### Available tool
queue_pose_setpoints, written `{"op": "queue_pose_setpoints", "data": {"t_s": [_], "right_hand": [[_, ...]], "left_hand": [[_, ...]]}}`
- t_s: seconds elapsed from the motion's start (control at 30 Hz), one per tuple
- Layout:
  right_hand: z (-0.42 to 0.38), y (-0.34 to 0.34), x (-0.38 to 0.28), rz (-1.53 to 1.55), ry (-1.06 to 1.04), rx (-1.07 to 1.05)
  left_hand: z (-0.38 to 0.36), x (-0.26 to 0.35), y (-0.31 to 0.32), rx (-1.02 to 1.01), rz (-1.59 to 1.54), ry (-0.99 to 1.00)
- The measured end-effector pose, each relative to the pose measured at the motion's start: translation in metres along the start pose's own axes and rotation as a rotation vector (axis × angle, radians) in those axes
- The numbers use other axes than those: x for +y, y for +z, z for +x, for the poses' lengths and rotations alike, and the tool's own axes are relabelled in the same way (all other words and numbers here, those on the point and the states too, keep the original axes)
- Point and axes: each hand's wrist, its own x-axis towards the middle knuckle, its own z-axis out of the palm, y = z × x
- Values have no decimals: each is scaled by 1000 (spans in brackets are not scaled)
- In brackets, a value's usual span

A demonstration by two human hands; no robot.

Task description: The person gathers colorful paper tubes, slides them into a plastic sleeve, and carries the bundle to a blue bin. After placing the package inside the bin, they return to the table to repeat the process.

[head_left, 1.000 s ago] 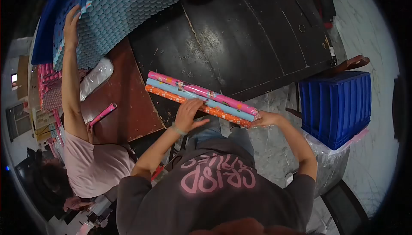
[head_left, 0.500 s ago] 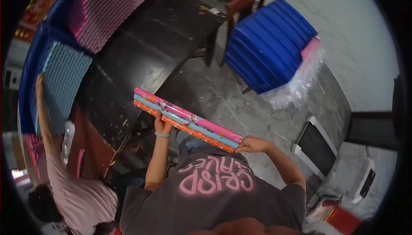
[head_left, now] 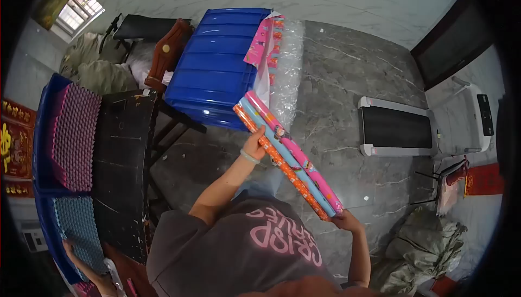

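Three long rolls of wrapping paper lie side by side across my two hands: a pink roll (head_left: 293, 150), a light blue roll (head_left: 287, 157) and an orange roll (head_left: 279, 161). My left hand (head_left: 255, 144), with a pale bracelet at the wrist, grips them from the orange side, toward their far end. At the near end my right hand (head_left: 345, 221) is closed around the roll ends. The bundle slants from upper left to lower right in front of my body. Just beyond its far end stands a blue plastic crate (head_left: 211, 61) with printed sheets and clear wrap along its right side.
To the left, blue bins (head_left: 46, 188) of stacked pink rolls (head_left: 78, 134) and light blue rolls (head_left: 81, 226) stand by a black table (head_left: 122, 161). A co-worker's arm (head_left: 89, 275) reaches there. A treadmill (head_left: 399, 128) stands right, sacks (head_left: 426, 240) lower right, a wooden chair (head_left: 165, 52) behind the crate.
My view and body have turned to the right, toward the blue crate. The held rolls now slant more steeply, with their far end near the crate. Both hands keep their grip.
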Motion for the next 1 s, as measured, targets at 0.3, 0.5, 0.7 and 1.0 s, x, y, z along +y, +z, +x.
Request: {"op": "queue_pose_setpoints", "data": {"t_s": [0.3,0.5,0.7,1.0], "right_hand": [[58,-159,-14,140,258,56],[151,-281,-34,64,254,-117],[240,-383,-50,2,187,-283],[381,-520,-73,-9,275,-601]], "left_hand": [[198,-57,37,-10,-54,-184],[302,-29,40,136,-78,-50],[361,-7,35,208,-162,123],[405,5,46,442,-278,384]]}}
